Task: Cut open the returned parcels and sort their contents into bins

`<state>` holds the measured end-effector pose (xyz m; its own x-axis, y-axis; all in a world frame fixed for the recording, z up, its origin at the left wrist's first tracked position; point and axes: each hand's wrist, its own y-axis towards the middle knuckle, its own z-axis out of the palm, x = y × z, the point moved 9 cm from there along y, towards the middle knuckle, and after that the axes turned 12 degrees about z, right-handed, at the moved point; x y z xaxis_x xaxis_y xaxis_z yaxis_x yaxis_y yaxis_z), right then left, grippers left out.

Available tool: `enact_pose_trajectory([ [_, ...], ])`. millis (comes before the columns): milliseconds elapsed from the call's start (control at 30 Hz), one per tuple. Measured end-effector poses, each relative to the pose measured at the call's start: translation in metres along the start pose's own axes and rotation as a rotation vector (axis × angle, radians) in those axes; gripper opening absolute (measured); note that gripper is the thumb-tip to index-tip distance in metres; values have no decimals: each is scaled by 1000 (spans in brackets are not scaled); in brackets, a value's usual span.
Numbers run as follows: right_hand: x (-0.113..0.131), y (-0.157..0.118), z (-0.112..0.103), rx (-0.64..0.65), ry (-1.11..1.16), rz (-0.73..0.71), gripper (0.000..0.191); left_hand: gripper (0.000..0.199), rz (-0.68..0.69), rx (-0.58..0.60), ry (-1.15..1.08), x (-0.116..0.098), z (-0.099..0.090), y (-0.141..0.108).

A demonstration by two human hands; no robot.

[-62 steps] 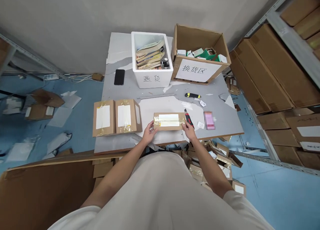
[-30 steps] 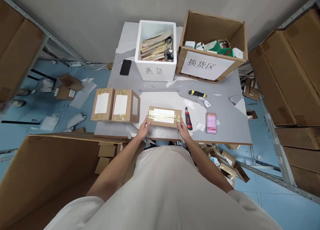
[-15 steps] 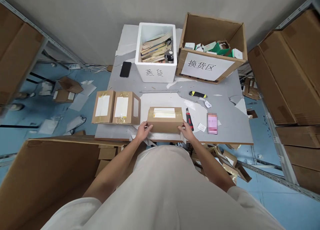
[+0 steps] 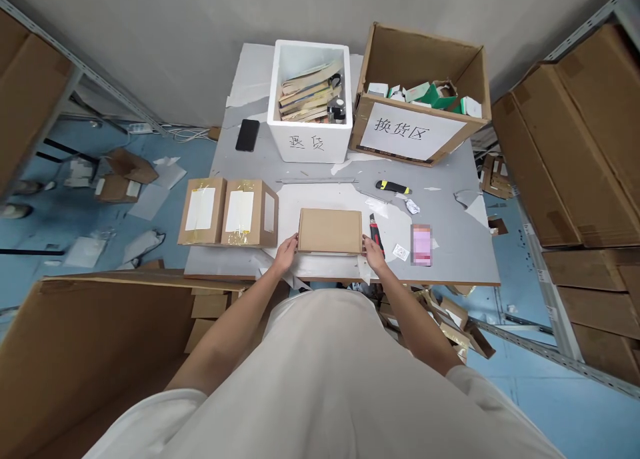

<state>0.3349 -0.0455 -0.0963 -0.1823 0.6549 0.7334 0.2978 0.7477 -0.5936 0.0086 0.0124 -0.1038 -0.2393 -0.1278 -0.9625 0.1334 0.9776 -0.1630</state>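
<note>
A small brown cardboard box [image 4: 331, 230] is between my hands near the front edge of the table, its plain face towards me. My left hand [image 4: 286, 254] grips its left end and my right hand [image 4: 374, 252] its right end, fingers closed on the edges. Right beside my right hand lies a red and black box cutter [image 4: 377, 234]. Two taped boxes with white labels stand to the left: the outer box [image 4: 201, 211] and the inner box [image 4: 250, 212]. Whether the held box rests on the table or is lifted slightly, I cannot tell.
At the back stand a white foam bin [image 4: 311, 144] of flat packets and a large carton [image 4: 400, 129] with small boxes. A yellow and black cutter [image 4: 393, 187], a black phone [image 4: 247, 135] and a pink-screened device [image 4: 421, 245] lie on the table [image 4: 460, 246]. A big open carton [image 4: 115, 339] is at left.
The box in my hands has been turned over: its taped, white-labelled face has rolled out of view and a plain brown face shows. My hands have stayed at its two ends.
</note>
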Motion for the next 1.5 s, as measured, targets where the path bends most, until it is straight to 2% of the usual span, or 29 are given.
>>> enact_pose_trajectory([
  [100,-15,-7,-2,30,20,-13,57,59,-109,20,-13,21,-4,-14],
  [233,-15,-11,12,134,6,-61,75,73,-80,105,0,21,7,-19],
  [333,-11,-10,22,181,69,-61,77,71,-21,150,-32,10,18,-17],
  [433,-4,-8,23,194,140,-59,73,66,2,144,-58,-3,20,-16],
  [567,19,-15,12,185,103,-145,58,52,84,95,61,-35,5,-15],
  [667,42,-24,0,123,-18,-226,45,51,143,20,163,-58,-8,-12],
  [767,57,-27,-4,51,-137,-223,45,53,151,-21,193,-67,-11,-7],
  [967,68,-21,-6,-60,-276,-172,49,49,117,-45,216,-67,-8,6],
  [1100,67,-19,-6,-46,-337,-132,52,49,103,-21,248,-65,-7,5],
  [1200,63,-18,-5,-38,-304,-116,52,51,63,-30,180,-58,-6,2],
  [1300,53,-15,-4,-51,-210,-96,51,50,54,-66,123,-51,-7,1],
  [1500,9,-6,-2,62,94,-11,50,50,-58,-97,-151,-19,-9,-9],
])
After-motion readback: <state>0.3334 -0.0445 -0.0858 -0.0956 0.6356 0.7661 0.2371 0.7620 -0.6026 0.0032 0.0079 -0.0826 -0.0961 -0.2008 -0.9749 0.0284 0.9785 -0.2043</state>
